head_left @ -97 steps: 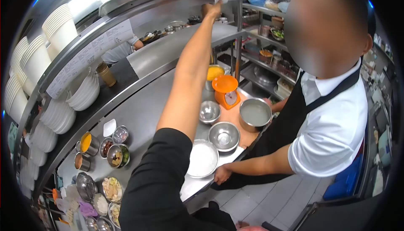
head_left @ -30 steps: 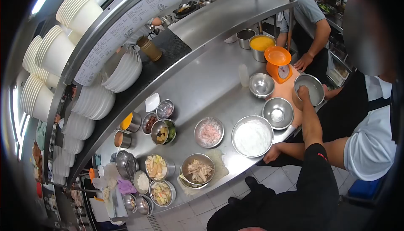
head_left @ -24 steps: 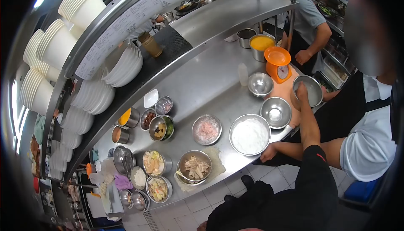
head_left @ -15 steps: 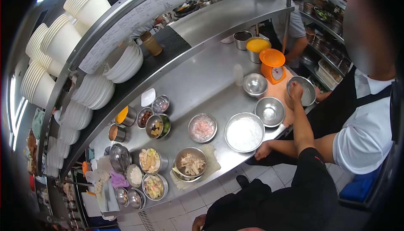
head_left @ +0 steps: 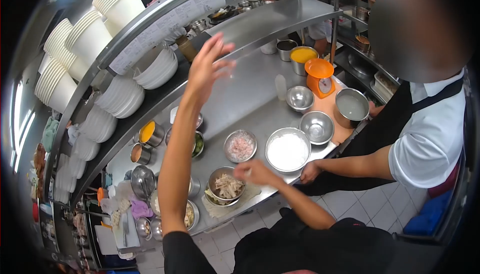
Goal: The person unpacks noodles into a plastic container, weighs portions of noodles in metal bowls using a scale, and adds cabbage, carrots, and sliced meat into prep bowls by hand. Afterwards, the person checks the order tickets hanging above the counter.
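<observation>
My left hand (head_left: 209, 69) is raised over the table, fingers spread and holding nothing, near the shelf edge. Loosely bent and a little blurred, my right hand (head_left: 256, 172) hovers with nothing visible in it. Beside its fingertips is a steel bowl (head_left: 212, 186) of pale shredded food (head_left: 228, 186). Just above it in view stands a bowl of pink pieces dusted white (head_left: 240, 145). A wider bowl of white powder (head_left: 288, 150) lies to the right. My left forearm hides several small bowls behind it.
A co-worker (head_left: 425, 129) stands at right, one hand by the table edge, the other at a bowl of cloudy liquid (head_left: 352, 105). Nearby are an orange scale (head_left: 320, 77), a container of yellow liquid (head_left: 304, 56) and metal bowls (head_left: 317, 127). Stacked white bowls (head_left: 120, 96) fill the shelf.
My right hand has left the bowl of cloudy liquid and moved left toward the shredded food. My left hand has risen from low in view to above the table.
</observation>
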`<state>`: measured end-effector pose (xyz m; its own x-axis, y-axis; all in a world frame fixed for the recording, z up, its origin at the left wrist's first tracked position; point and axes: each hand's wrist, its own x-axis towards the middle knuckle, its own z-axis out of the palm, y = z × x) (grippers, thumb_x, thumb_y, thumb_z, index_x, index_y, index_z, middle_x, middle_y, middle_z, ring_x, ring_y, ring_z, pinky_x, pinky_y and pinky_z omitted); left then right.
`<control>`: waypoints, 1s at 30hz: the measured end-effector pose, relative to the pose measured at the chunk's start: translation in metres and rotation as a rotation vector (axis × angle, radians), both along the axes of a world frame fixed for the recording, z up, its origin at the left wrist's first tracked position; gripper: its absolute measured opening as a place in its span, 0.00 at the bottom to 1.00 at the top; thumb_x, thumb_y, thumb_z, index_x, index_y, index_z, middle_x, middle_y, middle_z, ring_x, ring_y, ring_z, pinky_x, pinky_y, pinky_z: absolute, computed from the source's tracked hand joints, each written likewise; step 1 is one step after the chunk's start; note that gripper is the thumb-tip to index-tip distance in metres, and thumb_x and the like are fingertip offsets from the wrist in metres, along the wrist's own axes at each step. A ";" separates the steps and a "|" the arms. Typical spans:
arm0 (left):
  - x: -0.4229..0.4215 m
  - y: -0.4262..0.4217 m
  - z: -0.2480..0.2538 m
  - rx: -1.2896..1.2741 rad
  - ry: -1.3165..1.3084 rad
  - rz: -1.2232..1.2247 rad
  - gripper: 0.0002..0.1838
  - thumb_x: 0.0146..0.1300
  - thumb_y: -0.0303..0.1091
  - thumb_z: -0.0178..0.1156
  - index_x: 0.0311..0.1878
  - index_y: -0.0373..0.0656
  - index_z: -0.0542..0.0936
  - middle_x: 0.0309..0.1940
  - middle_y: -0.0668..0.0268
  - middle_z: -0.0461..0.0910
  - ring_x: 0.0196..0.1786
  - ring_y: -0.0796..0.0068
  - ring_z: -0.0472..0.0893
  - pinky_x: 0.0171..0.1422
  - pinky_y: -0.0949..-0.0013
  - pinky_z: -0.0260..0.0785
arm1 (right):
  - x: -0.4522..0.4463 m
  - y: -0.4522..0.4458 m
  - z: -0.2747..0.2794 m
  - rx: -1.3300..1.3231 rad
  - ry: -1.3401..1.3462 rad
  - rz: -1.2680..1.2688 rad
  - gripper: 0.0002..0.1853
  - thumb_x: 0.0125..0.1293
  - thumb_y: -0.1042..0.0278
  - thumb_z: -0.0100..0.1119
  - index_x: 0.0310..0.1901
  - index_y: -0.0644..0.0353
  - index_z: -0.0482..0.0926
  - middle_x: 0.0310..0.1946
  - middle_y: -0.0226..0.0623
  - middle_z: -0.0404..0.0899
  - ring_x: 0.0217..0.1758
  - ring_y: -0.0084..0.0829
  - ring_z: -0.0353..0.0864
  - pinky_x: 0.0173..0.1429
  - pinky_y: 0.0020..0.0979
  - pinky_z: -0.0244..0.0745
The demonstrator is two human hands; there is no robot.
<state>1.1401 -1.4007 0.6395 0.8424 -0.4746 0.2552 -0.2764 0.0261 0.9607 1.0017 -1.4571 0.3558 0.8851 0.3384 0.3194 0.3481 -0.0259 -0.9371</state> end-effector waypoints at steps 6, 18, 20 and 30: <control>0.091 -0.090 0.025 -0.209 0.122 0.029 0.34 0.68 0.44 0.49 0.72 0.55 0.46 0.62 0.52 0.62 0.49 0.63 0.76 0.48 0.62 0.71 | -0.085 0.035 -0.025 -0.168 0.165 0.397 0.10 0.61 0.67 0.60 0.42 0.61 0.81 0.34 0.36 0.84 0.38 0.25 0.82 0.46 0.29 0.75; 0.103 -0.123 0.031 -0.341 0.042 0.254 0.20 0.64 0.47 0.54 0.54 0.48 0.72 0.45 0.68 0.72 0.40 0.73 0.76 0.43 0.64 0.67 | -0.087 -0.011 -0.028 -0.267 0.177 0.428 0.10 0.60 0.68 0.61 0.41 0.63 0.80 0.33 0.39 0.84 0.37 0.30 0.83 0.43 0.30 0.76; 0.101 -0.125 0.033 -0.336 0.035 0.280 0.19 0.63 0.47 0.55 0.53 0.47 0.73 0.44 0.69 0.72 0.38 0.74 0.76 0.41 0.65 0.67 | -0.086 -0.011 -0.029 -0.261 0.177 0.426 0.10 0.60 0.67 0.61 0.41 0.63 0.80 0.32 0.39 0.83 0.36 0.31 0.83 0.42 0.30 0.76; 0.101 -0.120 0.034 -0.298 -0.024 0.372 0.18 0.61 0.46 0.57 0.49 0.46 0.76 0.36 0.71 0.73 0.28 0.77 0.75 0.35 0.68 0.65 | -0.078 -0.009 -0.116 -1.088 0.175 0.177 0.24 0.56 0.58 0.58 0.52 0.63 0.74 0.56 0.50 0.70 0.60 0.47 0.69 0.62 0.43 0.65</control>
